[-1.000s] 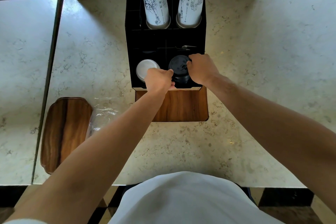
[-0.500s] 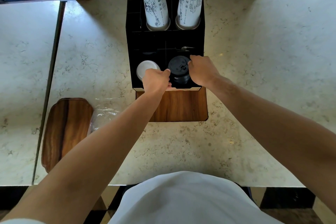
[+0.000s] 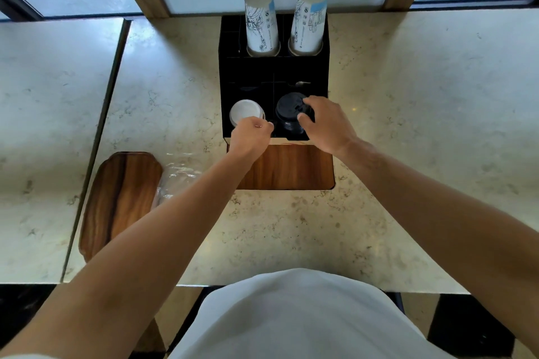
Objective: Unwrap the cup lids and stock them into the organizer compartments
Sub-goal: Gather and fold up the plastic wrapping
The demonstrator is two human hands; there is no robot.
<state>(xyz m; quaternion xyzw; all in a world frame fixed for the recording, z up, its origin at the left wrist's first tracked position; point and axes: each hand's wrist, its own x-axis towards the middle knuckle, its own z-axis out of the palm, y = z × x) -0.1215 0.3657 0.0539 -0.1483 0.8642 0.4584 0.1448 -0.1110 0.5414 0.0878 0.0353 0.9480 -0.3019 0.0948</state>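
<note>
A black organizer [image 3: 248, 73] stands on the marble counter. Its front left compartment holds a stack of white lids [image 3: 245, 111], and its front right one holds a stack of black lids [image 3: 287, 109]. My right hand [image 3: 326, 122] grips the right side of the black stack with thumb and fingers. My left hand [image 3: 250, 135] is a closed fist at the organizer's front edge, just below the white lids, and I see nothing in it.
Two tall stacks of printed paper cups [image 3: 261, 23] [image 3: 309, 20] fill the back compartments. A wooden tray [image 3: 288, 166] lies under the organizer's front. A wooden board [image 3: 119, 198] and crumpled clear plastic wrap [image 3: 178, 175] lie to the left. Windows run behind the counter.
My left hand has slid left from the black stack toward the white lids. My right hand's fingers have spread a little on the black stack.
</note>
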